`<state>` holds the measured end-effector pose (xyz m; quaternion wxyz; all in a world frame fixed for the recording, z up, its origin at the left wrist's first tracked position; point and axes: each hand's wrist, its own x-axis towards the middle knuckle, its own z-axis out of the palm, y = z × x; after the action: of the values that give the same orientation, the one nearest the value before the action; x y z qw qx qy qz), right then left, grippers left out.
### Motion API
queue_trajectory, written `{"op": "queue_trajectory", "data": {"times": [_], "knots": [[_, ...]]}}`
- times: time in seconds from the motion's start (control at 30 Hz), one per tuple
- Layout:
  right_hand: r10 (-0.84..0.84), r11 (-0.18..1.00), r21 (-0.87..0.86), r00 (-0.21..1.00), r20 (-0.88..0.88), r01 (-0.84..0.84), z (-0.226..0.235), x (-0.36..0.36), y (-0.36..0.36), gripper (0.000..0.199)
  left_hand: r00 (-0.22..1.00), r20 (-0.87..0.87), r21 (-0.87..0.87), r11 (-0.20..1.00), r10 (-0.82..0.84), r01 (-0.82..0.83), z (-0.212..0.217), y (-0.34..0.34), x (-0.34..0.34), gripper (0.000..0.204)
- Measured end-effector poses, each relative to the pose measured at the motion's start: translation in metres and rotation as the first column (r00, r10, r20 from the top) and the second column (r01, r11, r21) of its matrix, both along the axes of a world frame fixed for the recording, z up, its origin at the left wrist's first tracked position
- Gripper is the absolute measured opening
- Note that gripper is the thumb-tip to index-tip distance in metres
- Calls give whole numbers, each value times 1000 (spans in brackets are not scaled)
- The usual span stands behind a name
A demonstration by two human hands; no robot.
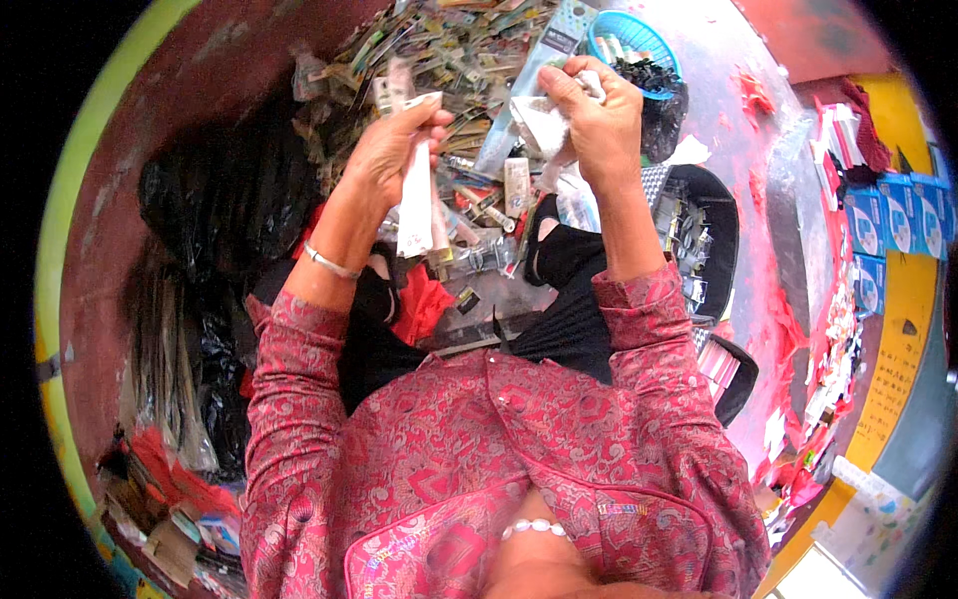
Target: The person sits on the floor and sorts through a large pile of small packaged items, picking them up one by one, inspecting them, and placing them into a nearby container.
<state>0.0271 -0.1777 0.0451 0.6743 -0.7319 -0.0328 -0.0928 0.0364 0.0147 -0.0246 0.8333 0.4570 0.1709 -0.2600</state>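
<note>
Above the middle of the pile, my left hand (391,150) pinches a long white paper strip (416,205), which hangs down from the fingers. My right hand (604,115) is closed around a crumpled white piece (540,125) that looks like paper or thin wrapping. Just left of this hand, a long light-blue, see-through sleeve (511,105) lies slanted across the pile. Both hands are raised and apart. Beneath them spreads a heap of small packaged items (459,55), many in clear wrappers. A white tube-like piece (516,188) lies between my hands, nearer to me.
At the far right stands a blue plastic basket (635,30), with black plastic beside it. Closer on the right sits a black case (726,225) of small packets. Black bags (225,190) cover the left side. A red scrap (422,302) lies between my feet; blue packs (898,215) line the right.
</note>
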Motion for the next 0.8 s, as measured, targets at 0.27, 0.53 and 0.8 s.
{"op": "queue_trajectory", "data": {"times": [0.27, 0.53, 0.8], "knots": [[239, 881, 465, 926, -293, -81, -32, 7, 5, 8, 984, 127, 50, 992, -125, 120, 13, -15, -6, 34], [208, 971, 180, 927, -312, -157, -31, 1, 12, 13, 931, 301, 22, 978, -206, 209, 17, -20, -18, 33], [110, 980, -143, 974, -198, -140, -25, 5, 4, 22, 921, 290, -77, 953, -259, 292, 16, -17, -17, 32]]}}
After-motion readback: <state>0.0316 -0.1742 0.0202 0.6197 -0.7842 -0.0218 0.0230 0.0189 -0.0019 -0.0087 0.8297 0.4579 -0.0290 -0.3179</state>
